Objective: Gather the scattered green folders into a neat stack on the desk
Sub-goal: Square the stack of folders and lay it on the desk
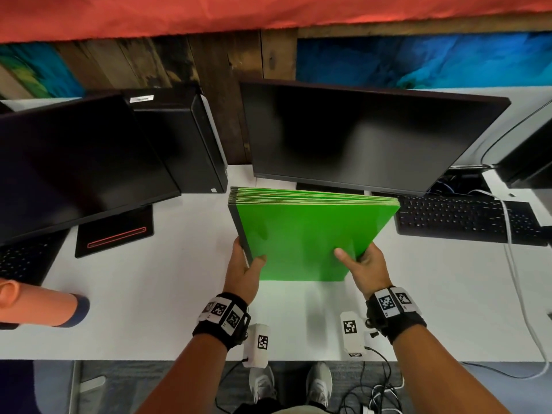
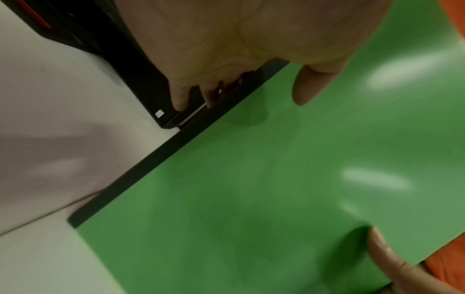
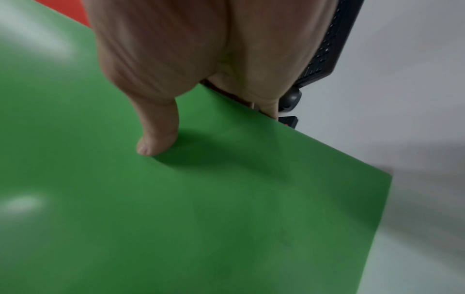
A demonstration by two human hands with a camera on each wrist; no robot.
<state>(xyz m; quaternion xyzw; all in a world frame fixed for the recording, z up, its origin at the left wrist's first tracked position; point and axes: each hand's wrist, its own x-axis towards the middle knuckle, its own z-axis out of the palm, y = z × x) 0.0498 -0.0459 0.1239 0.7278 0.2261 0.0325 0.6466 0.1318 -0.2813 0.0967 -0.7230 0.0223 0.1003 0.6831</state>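
One folder stack (image 1: pixel 310 234), tilted above desk (image 1: pixel 149 294); left hand (image 1: pixel 243 270), right hand (image 1: pixel 363 265) both grip sides.

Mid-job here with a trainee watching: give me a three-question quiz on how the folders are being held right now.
1. True or false: the stack of green folders lies flat on the desk.
2. Which hands grip the stack? A) left hand only B) right hand only C) both
3. Fill in: behind the stack stands a dark ____.

Key: 1 false, it stands tilted on its lower edge; 2 C, each thumb lies on the front cover; 3 monitor.
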